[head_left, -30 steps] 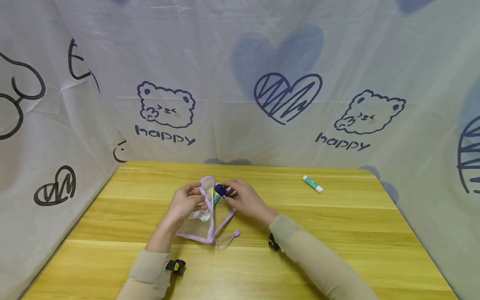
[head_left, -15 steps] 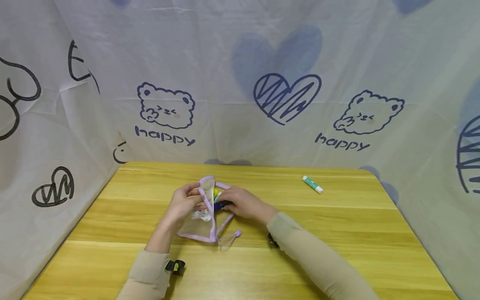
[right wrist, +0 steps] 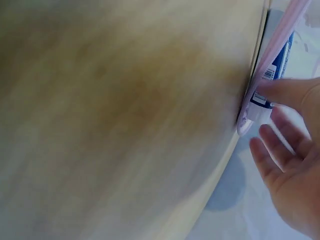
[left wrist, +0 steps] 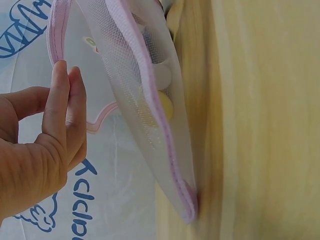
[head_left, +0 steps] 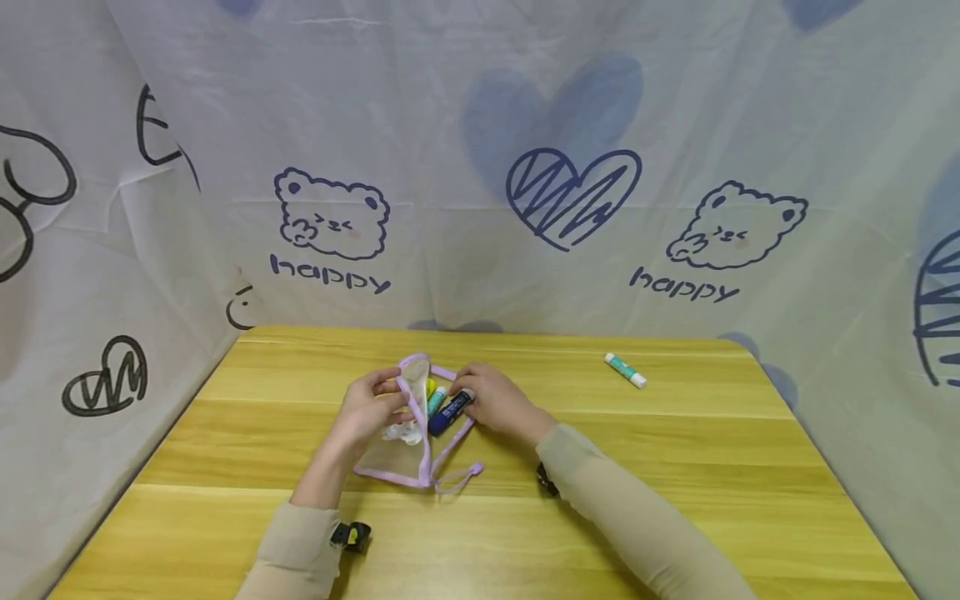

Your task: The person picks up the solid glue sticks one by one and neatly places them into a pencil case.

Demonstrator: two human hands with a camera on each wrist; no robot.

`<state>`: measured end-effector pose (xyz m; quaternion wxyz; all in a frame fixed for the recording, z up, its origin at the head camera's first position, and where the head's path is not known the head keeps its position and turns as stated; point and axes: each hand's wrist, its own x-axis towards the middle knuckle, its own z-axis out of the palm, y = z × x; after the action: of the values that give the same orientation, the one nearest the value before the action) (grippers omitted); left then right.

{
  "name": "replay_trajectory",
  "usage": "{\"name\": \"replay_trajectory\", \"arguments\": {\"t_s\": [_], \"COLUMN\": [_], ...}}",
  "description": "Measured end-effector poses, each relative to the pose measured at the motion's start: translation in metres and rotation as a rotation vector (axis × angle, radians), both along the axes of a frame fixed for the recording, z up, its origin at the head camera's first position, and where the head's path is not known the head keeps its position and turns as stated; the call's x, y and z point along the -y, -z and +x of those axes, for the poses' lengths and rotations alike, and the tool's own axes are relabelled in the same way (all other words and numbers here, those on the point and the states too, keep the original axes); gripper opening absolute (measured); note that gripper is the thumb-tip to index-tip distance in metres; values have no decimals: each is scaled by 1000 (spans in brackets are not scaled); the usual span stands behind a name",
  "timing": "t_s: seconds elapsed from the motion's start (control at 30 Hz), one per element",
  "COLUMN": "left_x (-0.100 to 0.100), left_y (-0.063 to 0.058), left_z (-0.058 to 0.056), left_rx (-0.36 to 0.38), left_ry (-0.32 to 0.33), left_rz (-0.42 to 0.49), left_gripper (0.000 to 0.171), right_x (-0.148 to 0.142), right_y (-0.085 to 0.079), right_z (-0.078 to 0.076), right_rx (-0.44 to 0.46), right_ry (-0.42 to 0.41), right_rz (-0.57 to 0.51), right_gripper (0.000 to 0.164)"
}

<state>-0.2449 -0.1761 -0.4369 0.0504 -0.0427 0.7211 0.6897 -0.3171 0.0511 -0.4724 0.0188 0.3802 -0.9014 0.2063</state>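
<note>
Right hand (head_left: pixel 498 402): I read a pinch on the navy stick (head_left: pixel 448 414), thumb on its label near the white end; the finger behind it is hidden from me.
Navy stick: lying slanted in the pouch mouth, between the two bound edges.
Left hand (head_left: pixel 367 404): pinching the lavender rim (head_left: pixel 427 458) at the fingertips, spreading the mouth.
Mesh pouch (head_left: pixel 390 461): on the table (head_left: pixel 750 467), gaping towards the right hand.
Inside: a teal stick (head_left: pixel 436 401) beside the navy one, a yellow item (head_left: pixel 431 387) beyond.
Snag risk: the navy stick's end could catch the near binding if it is turned or pushed crookedly, dragging the pouch.
Collapse risk: I'd expect the soft mouth to fold if the left pinch slips.
Crowding risk: pushing hard could wedge the two sticks together.
Loose stick (head_left: pixel 626 370): well apart, far right; a knock might roll it.
</note>
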Motion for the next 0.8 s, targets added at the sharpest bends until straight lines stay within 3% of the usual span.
{"name": "replay_trajectory", "arguments": {"t_s": [0.13,0.27,0.57,0.8], "left_x": [0,-1,-1,-1], "left_y": [0,-1,-1,0], "left_z": [1,2,1,0], "left_rx": [0,0,2,0], "left_ry": [-1,3,4,-3], "left_rz": [5,-3,-7,-9], "left_gripper": [59,58,58,57], "right_x": [1,4,13,18], "right_y": [-1,0,-2,-4], "right_z": [1,1,2,3], "right_rx": [68,120,204,236], "right_ry": [95,140,146,141], "right_rz": [-32,-77,-161,-167], "right_gripper": [32,33,44,44]}}
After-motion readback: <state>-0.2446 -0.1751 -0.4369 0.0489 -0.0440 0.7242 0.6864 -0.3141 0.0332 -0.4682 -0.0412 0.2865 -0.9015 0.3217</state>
